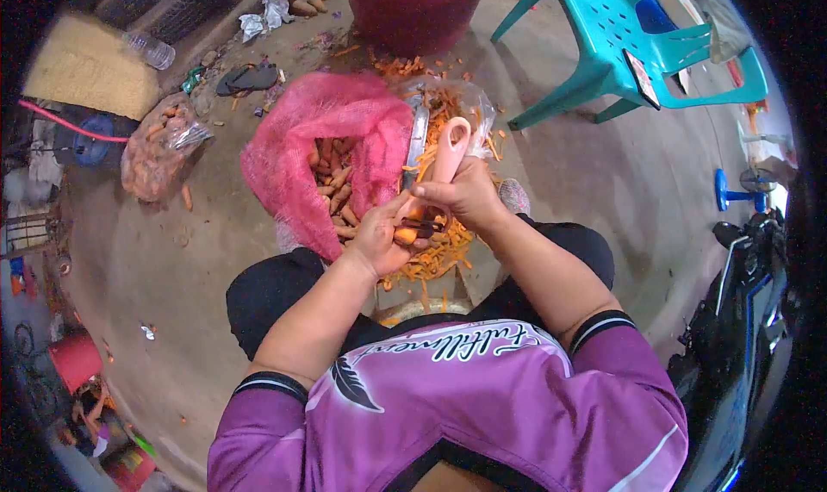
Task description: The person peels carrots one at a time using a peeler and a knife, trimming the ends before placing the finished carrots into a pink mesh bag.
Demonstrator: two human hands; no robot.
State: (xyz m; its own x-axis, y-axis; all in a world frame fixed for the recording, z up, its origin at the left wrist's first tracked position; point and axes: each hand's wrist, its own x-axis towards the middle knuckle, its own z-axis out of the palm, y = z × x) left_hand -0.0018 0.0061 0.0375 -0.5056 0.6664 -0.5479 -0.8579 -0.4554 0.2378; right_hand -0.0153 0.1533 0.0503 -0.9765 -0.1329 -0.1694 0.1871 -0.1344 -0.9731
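In front of my lap, my left hand [383,235] is wrapped round a carrot [405,235], whose orange end shows past the fingers. My right hand [471,195] grips a peeler with a pale pink handle [450,152], a hole at its upper end. The peeler's dark blade part is against or close beside the carrot; exact contact is hard to make out. Orange peelings [431,264] are heaped below both hands. Left of them stands an open pink mesh sack [284,160] with unpeeled carrots [336,182] inside.
Beyond my hands lies a clear plastic bag [474,104] with orange pieces, before a large red tub [413,14]. A teal chair [603,40] holds a phone [642,78]. At left are a filled plastic bag [164,152] and a slipper [247,80]. A motorcycle [741,294] stands right.
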